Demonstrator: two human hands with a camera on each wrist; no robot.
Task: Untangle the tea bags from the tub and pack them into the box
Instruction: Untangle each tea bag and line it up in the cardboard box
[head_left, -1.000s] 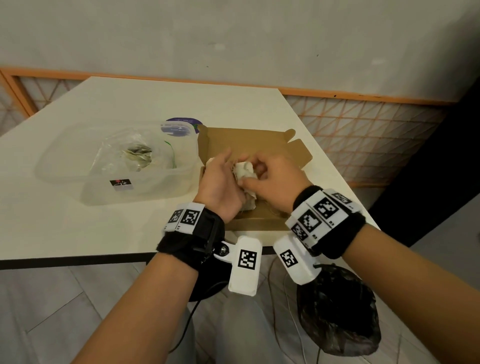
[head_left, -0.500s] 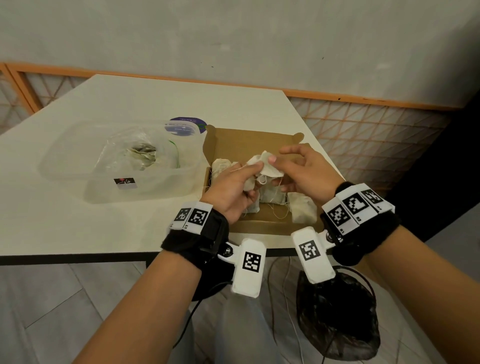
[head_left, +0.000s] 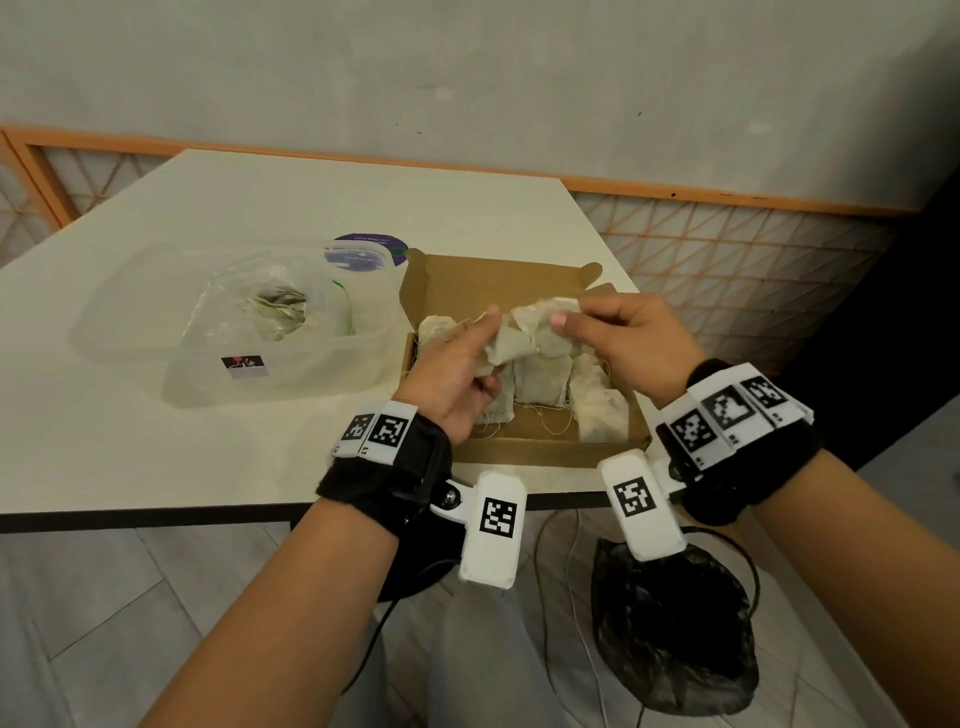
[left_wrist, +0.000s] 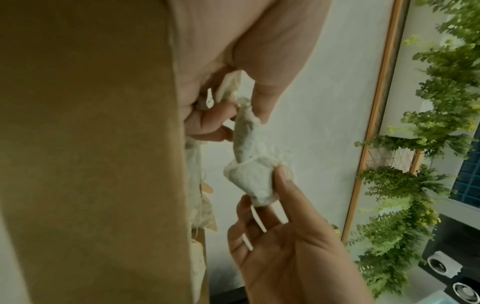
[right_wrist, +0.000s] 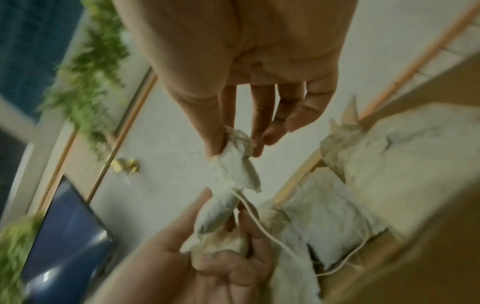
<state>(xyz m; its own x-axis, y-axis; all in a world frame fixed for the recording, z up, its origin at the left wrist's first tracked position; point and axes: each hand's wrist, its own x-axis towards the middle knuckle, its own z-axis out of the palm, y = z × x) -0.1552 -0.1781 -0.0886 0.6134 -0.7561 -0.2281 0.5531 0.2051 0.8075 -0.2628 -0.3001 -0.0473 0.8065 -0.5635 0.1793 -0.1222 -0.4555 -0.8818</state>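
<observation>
**Two knotted tea bags stretched over the box**

Left hand pinches one tea bag; right hand pinches the joined one, thumb and forefinger clamped. The pair hangs just above the open cardboard box, long axis running 9 to 3 between the hands. A string binds them at the middle, nearer the left hand, so that hand probably works the knot. Several bags already lie flat in the box. Tub at 9 o'clock of the box, more tangle inside. White table, grey wall, orange-framed lattice behind.
</observation>
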